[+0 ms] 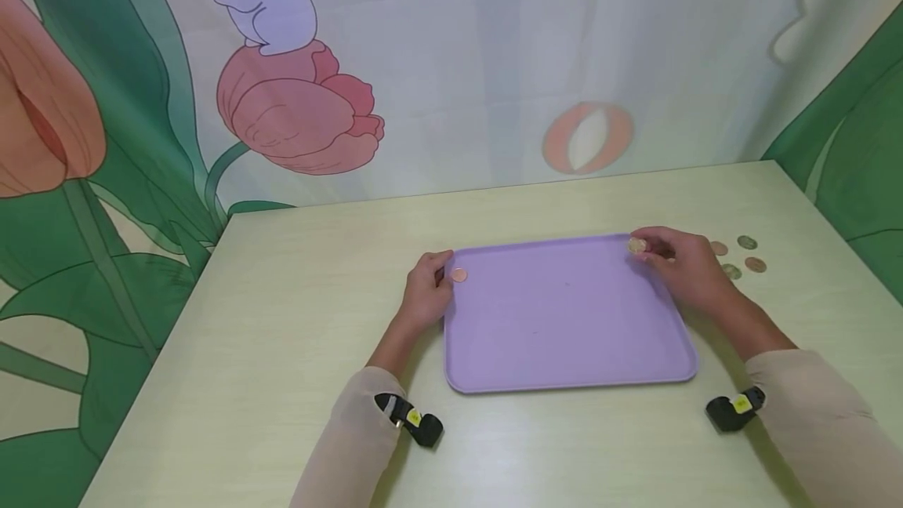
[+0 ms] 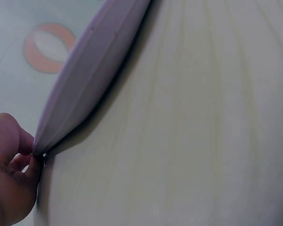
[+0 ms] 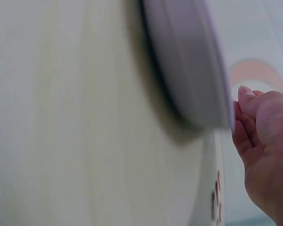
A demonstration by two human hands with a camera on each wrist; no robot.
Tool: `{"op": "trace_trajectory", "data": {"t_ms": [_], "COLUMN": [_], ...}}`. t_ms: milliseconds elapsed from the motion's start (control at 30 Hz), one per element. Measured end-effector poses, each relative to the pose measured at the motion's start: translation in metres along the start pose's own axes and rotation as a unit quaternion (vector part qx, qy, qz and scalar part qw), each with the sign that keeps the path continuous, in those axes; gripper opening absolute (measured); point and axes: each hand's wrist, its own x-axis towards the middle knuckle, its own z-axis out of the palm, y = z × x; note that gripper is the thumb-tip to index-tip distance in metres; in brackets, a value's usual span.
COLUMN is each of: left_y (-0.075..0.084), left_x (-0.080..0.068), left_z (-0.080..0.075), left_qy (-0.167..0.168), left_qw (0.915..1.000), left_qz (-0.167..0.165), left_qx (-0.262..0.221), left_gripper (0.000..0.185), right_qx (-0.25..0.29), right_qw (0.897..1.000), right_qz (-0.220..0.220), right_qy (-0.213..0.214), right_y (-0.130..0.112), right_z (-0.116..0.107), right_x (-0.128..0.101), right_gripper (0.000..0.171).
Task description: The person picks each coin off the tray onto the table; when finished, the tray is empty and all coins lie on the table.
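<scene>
A light purple tray point(image 1: 564, 320) lies on the table. My left hand point(image 1: 429, 288) grips its rim near the far left corner; in the left wrist view the thumb and fingers of that hand point(image 2: 12, 174) meet at the tray's edge point(image 2: 85, 89). Close to the left thumb, a copper-coloured coin point(image 1: 459, 275) lies inside the tray. Over the far right corner, my right hand point(image 1: 684, 265) pinches a brass-coloured coin point(image 1: 637, 245) between thumb and fingers. The right wrist view shows this hand point(image 3: 269, 136) beside the tray's end, with the coin hidden.
Right of the tray, several loose coins point(image 1: 755, 265), copper and brass-coloured, lie on the pale wooden table point(image 1: 317, 296). Behind the table hangs a printed curtain point(image 1: 451, 61) with flowers and a white animal. Black cameras point(image 1: 735, 410) are strapped to both wrists.
</scene>
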Motion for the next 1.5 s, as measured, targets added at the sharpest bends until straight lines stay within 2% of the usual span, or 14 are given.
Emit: {"op": "trace_trajectory", "data": {"t_ms": [233, 467, 533, 633, 767, 900, 1133, 1400, 1500], "left_y": [0.001, 0.004, 0.005, 0.004, 0.003, 0.003, 0.001, 0.002, 0.002], "left_x": [0.001, -0.001, -0.001, -0.001, -0.001, 0.0, -0.001, -0.002, -0.001], "left_z": [0.0, 0.0, 0.0, 0.001, 0.001, 0.0, 0.001, 0.0, 0.0], "left_qy": [0.001, 0.001, 0.002, 0.001, 0.0, 0.004, 0.002, 0.002, 0.003], "left_qw": [1.0, 0.9999, 0.9999, 0.9999, 1.0, 1.0, 1.0, 1.0, 1.0], "left_qz": [-0.001, -0.009, -0.01, -0.007, -0.002, -0.001, -0.002, 0.003, 0.002], "left_qx": [0.009, 0.009, 0.01, 0.008, 0.008, 0.007, 0.003, 0.001, 0.001], "left_gripper": [0.049, 0.049, 0.049, 0.049, 0.05, 0.05, 0.05, 0.05, 0.05], "right_qx": [-0.02, -0.022, -0.025, -0.054, -0.088, -0.093, -0.088, -0.035, -0.034], "right_qw": [0.999, 0.999, 0.999, 0.997, 0.995, 0.995, 0.994, 0.994, 0.994], "right_qz": [-0.019, 0.011, 0.014, 0.013, 0.031, 0.043, 0.062, 0.095, 0.099], "right_qy": [0.043, 0.033, 0.042, 0.054, 0.029, -0.002, -0.012, -0.033, -0.04], "right_y": [0.023, 0.051, 0.062, 0.078, 0.094, 0.101, 0.104, 0.103, 0.101], "right_z": [-0.022, -0.049, -0.057, -0.065, -0.072, -0.074, -0.077, -0.084, -0.085], "right_x": [-0.015, -0.036, -0.043, -0.053, -0.062, -0.064, -0.064, -0.064, -0.064], "right_gripper": [0.032, 0.036, 0.036, 0.033, 0.031, 0.032, 0.04, 0.043, 0.043]}}
